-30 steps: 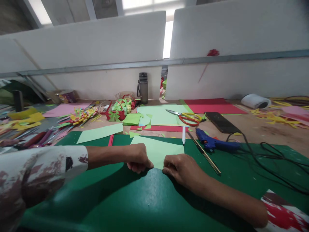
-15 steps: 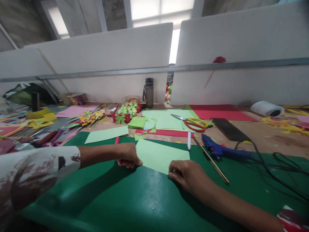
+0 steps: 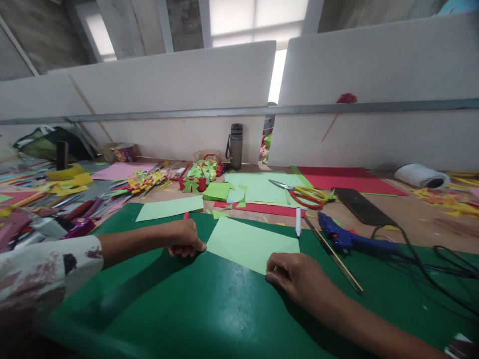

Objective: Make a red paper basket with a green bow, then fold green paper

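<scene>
A light green sheet of paper (image 3: 249, 242) lies at a slant on the green mat (image 3: 209, 309). At its left near corner is my left hand (image 3: 185, 239), closed, with thumb and forefinger tips meeting the paper and the other fingers curled under. My right hand (image 3: 290, 271) pinches the near edge toward the right, its fingers bent. Just beyond the sheet's right side lies a white marker (image 3: 298, 223). A second light green strip of paper (image 3: 170, 208) rests behind my left forearm.
To the right lie a blue glue gun (image 3: 355, 239) with a black cord, a gold rod (image 3: 342, 264) and a dark phone (image 3: 362, 207). Farther back are scissors (image 3: 303, 193), red card (image 3: 348, 179), a small red basket (image 3: 192, 183) and a grey bottle (image 3: 236, 147). Paper flowers (image 3: 147, 180) and scraps crowd the left.
My left hand has slid left along the near edge to the sheet's corner. My right hand keeps its pinch in about the same place on the paper. The whole view has shifted slightly.
</scene>
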Motion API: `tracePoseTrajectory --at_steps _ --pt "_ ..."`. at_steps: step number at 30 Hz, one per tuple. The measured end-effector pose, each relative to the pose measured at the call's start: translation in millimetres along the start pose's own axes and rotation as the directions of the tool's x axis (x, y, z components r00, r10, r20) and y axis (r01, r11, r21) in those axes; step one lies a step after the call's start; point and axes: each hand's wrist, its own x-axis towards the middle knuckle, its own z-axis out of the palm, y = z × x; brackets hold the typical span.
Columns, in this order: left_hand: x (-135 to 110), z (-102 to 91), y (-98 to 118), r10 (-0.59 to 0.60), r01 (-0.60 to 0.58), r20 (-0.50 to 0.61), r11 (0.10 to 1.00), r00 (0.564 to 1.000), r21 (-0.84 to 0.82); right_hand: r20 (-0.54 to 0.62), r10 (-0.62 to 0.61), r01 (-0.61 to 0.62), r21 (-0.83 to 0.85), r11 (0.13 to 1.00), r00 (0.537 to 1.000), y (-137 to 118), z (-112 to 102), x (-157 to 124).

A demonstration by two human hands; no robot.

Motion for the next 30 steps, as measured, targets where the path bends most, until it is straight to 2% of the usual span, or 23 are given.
tracePoseTrajectory --at_steps 6,8,10,12,13,14,15,16,17,18,20,23,26,30 --pt "5.8 -5.8 -16.8 0.050 -0.049 -0.022 0.998 0.999 0.033 0.034 -0.009 0.008 0.014 1.000 0.999 -0.5 -7.2 -2.9" --pt "3.1 -8.0 -20.0 0.098 -0.091 -0.087 0.992 0.991 0.084 0.048 -0.025 0.025 -0.002 1.000 0.999 -0.2 -10.5 -3.1" --pt "-4.0 -4.8 -18.7 0.205 -0.175 -0.201 0.972 0.958 0.157 0.061 -0.096 0.100 -0.071 0.992 0.994 -0.4 -11.7 -2.0" --pt "-13.4 5.9 -13.7 0.365 -0.301 -0.293 0.922 0.884 0.242 0.066 -0.169 0.177 -0.149 0.973 0.983 -2.0 -10.3 0.5" --pt "-17.9 13.5 -10.7 0.447 -0.371 -0.298 0.885 0.843 0.281 0.074 -0.200 0.211 -0.180 0.961 0.977 -3.7 -8.9 2.1" --pt "-21.4 21.8 -7.8 0.561 -0.473 -0.268 0.817 0.783 0.330 0.087 -0.234 0.247 -0.210 0.946 0.968 -5.8 -7.4 3.8" --pt "-23.6 30.1 -5.4 0.745 -0.626 -0.143 0.634 0.651 0.454 0.106 -0.271 0.289 -0.242 0.926 0.957 -8.3 -6.1 5.5" --pt "-24.2 37.7 -3.7 0.816 -0.693 -0.027 0.507 0.577 0.513 0.135 -0.316 0.342 -0.282 0.897 0.939 -11.0 -5.2 7.0" --pt "-23.3 43.9 -2.6 0.844 -0.730 0.064 0.421 0.533 0.539 0.169 -0.357 0.394 -0.320 0.862 0.919 -13.5 -4.9 8.3" --pt "-21.1 48.6 -2.3 0.852 -0.750 0.128 0.364 0.507 0.552 0.202 -0.387 0.436 -0.352 0.829 0.900 -15.7 -5.1 9.2" --pt "-14.7 53.3 -3.4 0.843 -0.753 0.161 0.352 0.513 0.557 0.245 -0.405 0.471 -0.382 0.795 0.881 -18.4 -6.9 9.5" --pt "-6.4 52.8 -7.5 0.856 -0.755 0.148 0.340 0.495 0.561 0.270 -0.395 0.474 -0.385 0.792 0.878 -17.9 -11.0 5.5" --pt "-4.0 50.4 -12.8 0.868 -0.758 0.126 0.337 0.479 0.559 0.274 -0.369 0.452 -0.372 0.811 0.888 -13.5 -14.3 -3.4" --pt "-3.6 50.0 -24.1 0.874 -0.737 0.072 0.359 0.481 0.572 0.263 -0.334 0.412 -0.349 0.842 0.905 -4.2 -16.7 -19.0"
